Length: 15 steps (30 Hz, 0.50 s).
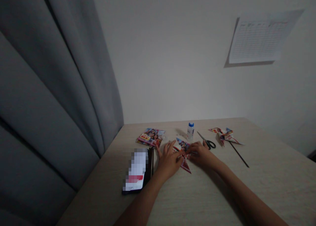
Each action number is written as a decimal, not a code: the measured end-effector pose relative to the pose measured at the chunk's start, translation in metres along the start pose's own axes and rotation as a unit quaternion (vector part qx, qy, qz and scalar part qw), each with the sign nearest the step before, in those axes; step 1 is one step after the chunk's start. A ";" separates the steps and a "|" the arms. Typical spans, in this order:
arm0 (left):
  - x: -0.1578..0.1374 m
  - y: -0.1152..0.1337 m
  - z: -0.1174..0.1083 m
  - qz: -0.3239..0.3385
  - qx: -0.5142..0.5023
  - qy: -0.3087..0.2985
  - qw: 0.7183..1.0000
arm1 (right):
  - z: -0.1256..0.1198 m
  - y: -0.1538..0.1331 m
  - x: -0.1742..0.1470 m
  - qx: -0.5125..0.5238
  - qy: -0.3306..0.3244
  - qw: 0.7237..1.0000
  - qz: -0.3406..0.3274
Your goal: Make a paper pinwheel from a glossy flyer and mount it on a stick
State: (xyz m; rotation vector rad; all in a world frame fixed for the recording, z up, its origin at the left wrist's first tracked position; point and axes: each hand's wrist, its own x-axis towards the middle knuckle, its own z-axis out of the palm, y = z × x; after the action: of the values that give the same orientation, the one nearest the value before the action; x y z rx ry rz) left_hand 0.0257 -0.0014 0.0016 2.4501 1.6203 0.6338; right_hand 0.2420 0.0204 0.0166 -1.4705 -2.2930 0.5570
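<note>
Between my two hands, on the tabletop, lies a paper pinwheel [186, 166] cut from a colourful printed leaflet, its pointed blades spreading outward. My left hand [170, 158] presses its thumb near the pinwheel's centre, with the other fingers spread out to the left. From the other side, my right hand [199, 153] has its fingers curled together and closed on the paper by the middle. The exact centre is partly hidden under my fingertips. Just behind stands a small clear bottle [190, 132] with a blue cap. Black-handled scissors [209, 143] lie beyond my right hand.
A second pinwheel [225, 135] on a dark stick [239, 154] lies at the right. At the left are a stack of printed leaflets [150, 136], a phone [135, 170] with a lit screen and several dark sticks [151, 158]. A grey curtain [74, 71] borders the table's left side.
</note>
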 end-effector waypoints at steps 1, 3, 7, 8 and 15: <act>0.000 0.000 0.000 -0.003 0.000 -0.004 1.000 | 0.000 0.000 0.000 0.000 -0.001 1.000 0.000; 0.000 0.000 -0.001 -0.011 -0.002 -0.013 1.000 | 0.000 -0.001 0.000 -0.003 -0.001 1.000 0.002; 0.001 0.000 -0.003 -0.017 -0.001 -0.030 0.999 | 0.000 0.000 0.000 -0.008 0.001 1.000 0.003; 0.001 0.000 -0.004 -0.018 -0.002 -0.034 0.999 | 0.001 0.000 0.000 -0.007 0.001 1.000 0.003; 0.001 0.000 -0.005 -0.023 0.004 -0.043 0.999 | 0.001 0.000 0.000 -0.007 -0.001 1.000 -0.004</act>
State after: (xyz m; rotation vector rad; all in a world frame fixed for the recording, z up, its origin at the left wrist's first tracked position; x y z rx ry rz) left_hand 0.0236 -0.0010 0.0060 2.4031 1.6449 0.5079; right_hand 0.2414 0.0204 0.0159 -1.4672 -2.3071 0.5410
